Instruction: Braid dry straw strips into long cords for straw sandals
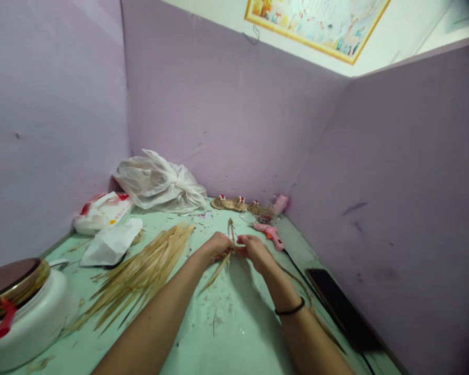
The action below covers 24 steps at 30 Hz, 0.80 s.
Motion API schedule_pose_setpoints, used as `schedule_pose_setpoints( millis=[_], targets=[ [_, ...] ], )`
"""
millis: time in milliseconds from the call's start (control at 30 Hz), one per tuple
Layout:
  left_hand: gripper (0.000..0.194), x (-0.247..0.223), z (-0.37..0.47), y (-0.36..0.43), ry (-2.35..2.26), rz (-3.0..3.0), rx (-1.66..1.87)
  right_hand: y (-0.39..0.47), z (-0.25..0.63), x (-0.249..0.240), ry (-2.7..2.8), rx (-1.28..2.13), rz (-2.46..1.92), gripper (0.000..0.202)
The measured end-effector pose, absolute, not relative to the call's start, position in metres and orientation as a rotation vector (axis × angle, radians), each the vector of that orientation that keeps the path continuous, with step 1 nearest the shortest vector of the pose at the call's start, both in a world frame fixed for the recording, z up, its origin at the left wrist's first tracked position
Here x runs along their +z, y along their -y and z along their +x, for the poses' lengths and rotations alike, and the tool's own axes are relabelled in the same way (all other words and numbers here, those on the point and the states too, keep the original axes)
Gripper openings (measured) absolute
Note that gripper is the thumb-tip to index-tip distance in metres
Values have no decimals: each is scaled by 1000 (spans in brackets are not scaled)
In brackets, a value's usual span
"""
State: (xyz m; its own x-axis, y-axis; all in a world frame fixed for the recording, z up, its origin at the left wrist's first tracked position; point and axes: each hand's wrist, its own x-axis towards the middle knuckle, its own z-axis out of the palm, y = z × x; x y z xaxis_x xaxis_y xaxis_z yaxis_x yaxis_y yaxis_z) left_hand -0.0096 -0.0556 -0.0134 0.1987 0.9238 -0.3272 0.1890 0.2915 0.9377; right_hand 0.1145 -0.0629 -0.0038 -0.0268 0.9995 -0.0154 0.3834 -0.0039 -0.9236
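My left hand (218, 246) is closed around a thin straw braid (231, 228), which sticks up and away from my fingers over the middle of the table. Loose straw ends (217, 272) hang below that grip toward me. Close beside it, my right hand (250, 247) has its fingers bent at the same spot, pinching the straw work. A long straw strand (316, 307) trails along my right forearm. Left of my hands lies a spread bundle of dry straw leaves (148, 271).
A pink glue gun (270, 234) lies right of my hands, with a dark phone (342, 310) nearer me. Finished straw pieces (229, 203) line the back wall. A white plastic bag (160, 182), a tissue pack (103, 211) and a white round container (31, 323) occupy the left.
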Motion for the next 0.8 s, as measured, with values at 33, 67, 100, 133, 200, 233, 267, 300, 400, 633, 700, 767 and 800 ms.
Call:
schedule_pose_setpoints(
  millis=[33, 67, 100, 133, 200, 233, 267, 300, 400, 633, 700, 767, 800],
  targets=[
    [14, -13, -9, 56, -1281, 1182, 731, 56, 109, -12, 1472, 1085, -1501, 20],
    [15, -13, -9, 56, -1281, 1184, 730, 54, 106, -20, 1428, 1144, -1506, 18],
    [16, -12, -8, 56, -1281, 1187, 727, 55, 105, -28, 1406, 1182, -1510, 17],
    [17, -12, -8, 56, -1282, 1190, 723, 57, 106, -35, 1386, 1216, -1502, 16],
    [20, -10, -7, 56, -1288, 1194, 712, 61, 111, -43, 1342, 1286, -1464, 17],
    [21, -9, -7, 56, -1293, 1197, 703, 62, 114, -45, 1317, 1319, -1441, 17],
    [21, -9, -6, 56, -1299, 1200, 690, 62, 116, -46, 1294, 1350, -1422, 17],
    [21, -9, -6, 56, -1307, 1204, 674, 61, 117, -46, 1276, 1374, -1408, 17],
    [18, -9, -6, 54, -1337, 1225, 611, 57, 119, -43, 1256, 1401, -1402, 16],
    [17, -5, -18, 49, -1446, 1325, 468, 54, 116, -46, 1268, 1309, -1448, 12],
    [15, 0, -19, 49, -1482, 1386, 462, 54, 115, -46, 1257, 1309, -1437, 11],
    [10, 3, -12, 54, -1562, 1474, 462, 55, 114, -45, 1212, 1338, -1404, 9],
    [6, 4, -6, 58, -1595, 1499, 475, 55, 114, -44, 1181, 1354, -1385, 8]
  ],
)
